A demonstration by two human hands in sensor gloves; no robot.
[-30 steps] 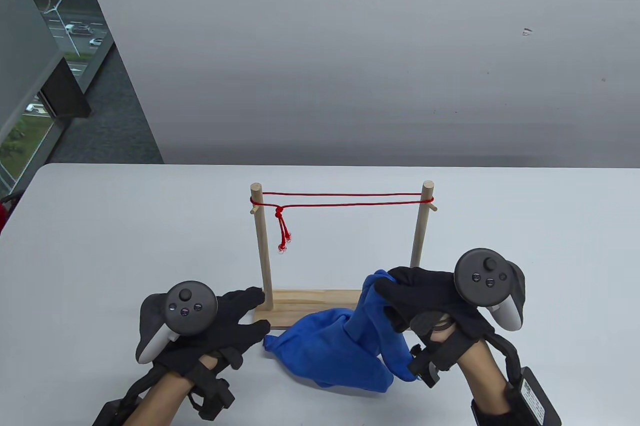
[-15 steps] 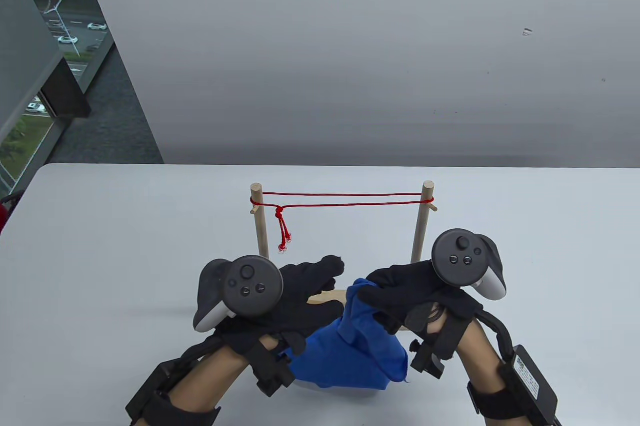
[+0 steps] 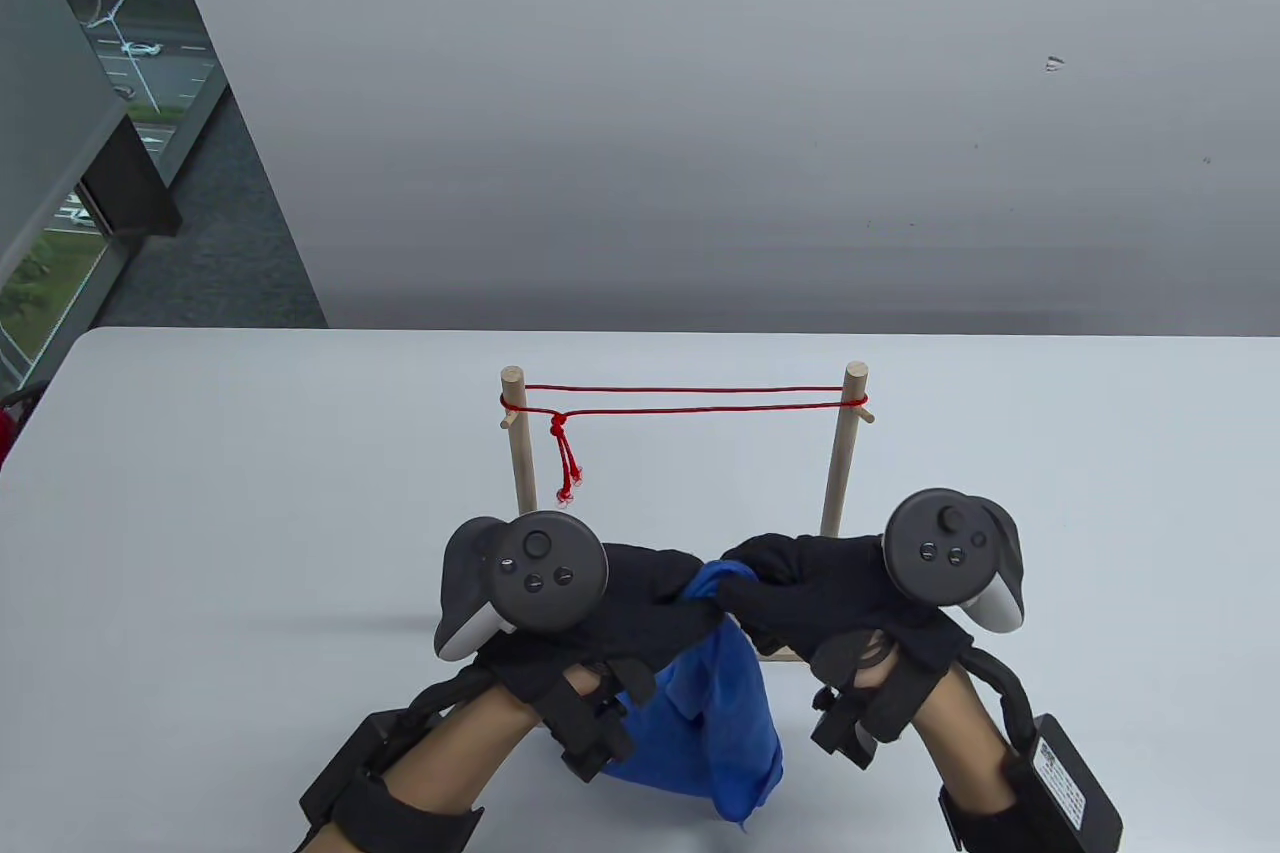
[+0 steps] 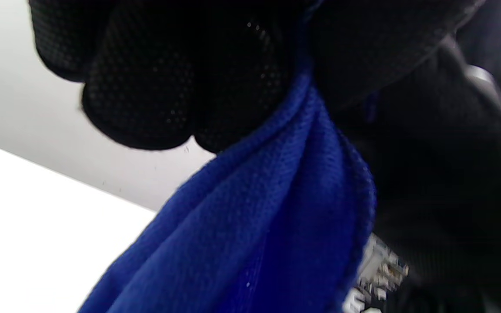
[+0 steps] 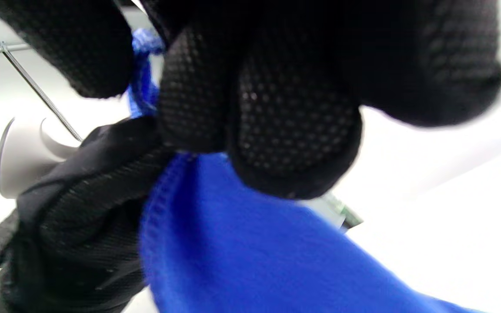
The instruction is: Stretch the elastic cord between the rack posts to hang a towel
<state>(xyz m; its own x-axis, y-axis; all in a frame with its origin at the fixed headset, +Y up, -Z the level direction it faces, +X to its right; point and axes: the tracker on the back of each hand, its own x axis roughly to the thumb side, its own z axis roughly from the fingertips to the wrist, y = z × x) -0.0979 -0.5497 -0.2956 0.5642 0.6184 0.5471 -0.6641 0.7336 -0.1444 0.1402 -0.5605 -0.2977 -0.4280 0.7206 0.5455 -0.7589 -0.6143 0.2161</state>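
Over white table [image 3: 250,513], both hands hold towel [image 3: 715,703] hanging vertically.

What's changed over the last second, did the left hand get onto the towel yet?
Yes. The left hand swung in from the left and now grips the blue towel beside the right hand; the towel rose into a hanging bunch. The red cord and rack stayed put.

The soft cloth towel [image 3: 720,703] is a plain deep blue, with no print. The thin elastic cord [image 3: 690,398], doubled between the posts, is bright red, knot and tails included. The round wooden rack posts [image 3: 845,453] are pale tan. Both knitted gloves, on the left hand [image 3: 620,613] and right hand [image 3: 830,593], are black with a fine dotted mesh. The smooth table [image 3: 250,493] is whitish grey.
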